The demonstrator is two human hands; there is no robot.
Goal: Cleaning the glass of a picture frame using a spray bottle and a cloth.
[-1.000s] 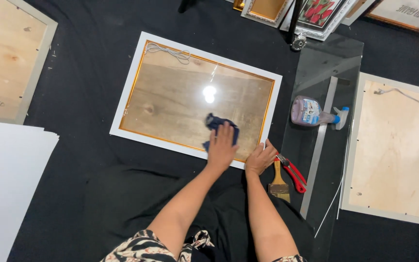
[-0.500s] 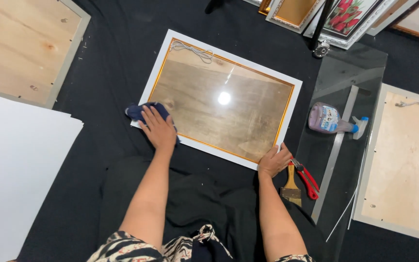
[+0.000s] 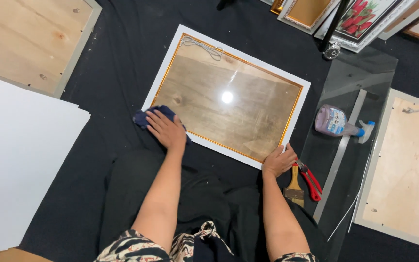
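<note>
Left hand (image 3: 167, 130) pressed flat on dark blue cloth (image 3: 144, 118), fingers spread over it at near-left corner of white picture frame with gold inner trim (image 3: 300, 99). Right hand (image 3: 278, 160) laid open on near-right corner of same frame, steadying, gripping nothing. Frame flat on black fabric floor covering (image 3: 112, 58), glass pane (image 3: 229, 104) over wood-grain backing, 1 light reflection at centre. Glass judged rigid, slippery, fragile; best held by white border, not pane. Cloth judged soft, light. Right of frame: purple plastic spray bottle with blue trigger (image 3: 335, 122) lying on its side, partly filled with liquid, level unclear. Near right hand: wooden paintbrush (image 3: 294, 187), red-handled pliers (image 3: 310, 180).
</note>
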